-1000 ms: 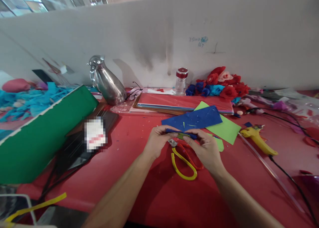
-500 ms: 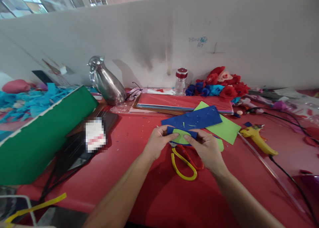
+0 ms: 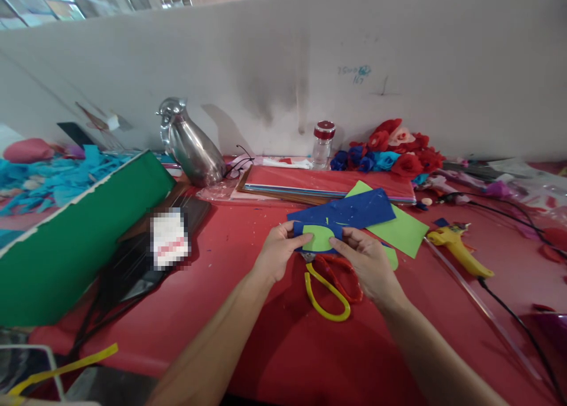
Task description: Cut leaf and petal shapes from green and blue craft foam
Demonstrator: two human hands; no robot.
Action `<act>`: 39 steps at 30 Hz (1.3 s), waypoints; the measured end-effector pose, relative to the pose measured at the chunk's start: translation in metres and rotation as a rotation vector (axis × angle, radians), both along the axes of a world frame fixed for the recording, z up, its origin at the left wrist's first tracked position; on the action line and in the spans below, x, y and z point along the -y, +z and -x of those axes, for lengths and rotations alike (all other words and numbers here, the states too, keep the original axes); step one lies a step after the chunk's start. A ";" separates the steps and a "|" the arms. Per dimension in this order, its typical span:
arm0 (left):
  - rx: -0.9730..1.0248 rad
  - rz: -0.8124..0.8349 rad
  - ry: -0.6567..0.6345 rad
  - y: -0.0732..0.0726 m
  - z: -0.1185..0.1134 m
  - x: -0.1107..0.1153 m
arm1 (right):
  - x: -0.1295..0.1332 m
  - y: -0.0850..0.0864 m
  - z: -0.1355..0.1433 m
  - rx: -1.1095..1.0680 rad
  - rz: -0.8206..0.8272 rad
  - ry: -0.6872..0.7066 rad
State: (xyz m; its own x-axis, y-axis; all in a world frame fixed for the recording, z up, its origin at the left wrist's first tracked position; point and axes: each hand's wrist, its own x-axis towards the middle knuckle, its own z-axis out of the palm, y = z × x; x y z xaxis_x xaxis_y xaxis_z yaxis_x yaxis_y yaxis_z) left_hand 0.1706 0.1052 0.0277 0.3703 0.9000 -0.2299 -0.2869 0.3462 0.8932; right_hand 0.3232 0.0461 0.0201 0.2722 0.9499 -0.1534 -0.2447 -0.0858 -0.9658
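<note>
A rounded light-green cutout (image 3: 318, 238) lies flat against a small blue sheet (image 3: 299, 230), both held up over the table. My left hand (image 3: 277, 252) pinches their left side, thumb on the green piece. On the right side my right hand (image 3: 365, 258) pinches the same two pieces, its thumb at the green edge. Just below the hands lie scissors (image 3: 328, 311) with one yellow and one red handle; their blades are mostly hidden under the held pieces. Behind the hands a long blue strip (image 3: 354, 210) overlaps a light-green sheet (image 3: 405, 231).
A yellow glue gun (image 3: 463, 252) with a black cord lies at right beside a clear stick (image 3: 487, 311). Behind stand a steel jug (image 3: 190, 146), a red-lidded jar (image 3: 323, 146), stacked sheets (image 3: 283, 178) and fabric-like flowers (image 3: 398, 152). A green box (image 3: 88, 240) fills the left.
The blue sheet and green cutout have shifted slightly left and now face me flatter. My right thumb has slid back toward the green edge, uncovering more of it.
</note>
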 end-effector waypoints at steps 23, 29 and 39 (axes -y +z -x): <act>-0.107 -0.063 0.033 0.004 0.002 -0.001 | -0.001 -0.005 0.000 0.152 -0.113 0.022; -0.219 -0.119 -0.238 0.007 0.012 -0.004 | 0.000 0.002 -0.003 0.218 -0.074 0.156; -0.235 -0.200 -0.237 0.000 0.003 0.002 | -0.001 -0.007 -0.004 0.267 -0.130 0.044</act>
State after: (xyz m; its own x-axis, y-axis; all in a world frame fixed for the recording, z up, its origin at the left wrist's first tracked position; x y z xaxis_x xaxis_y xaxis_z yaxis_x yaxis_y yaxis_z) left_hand 0.1677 0.1035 0.0273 0.5316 0.8314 -0.1621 0.0005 0.1910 0.9816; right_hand 0.3275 0.0474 0.0130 0.2445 0.9687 0.0420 0.0210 0.0381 -0.9991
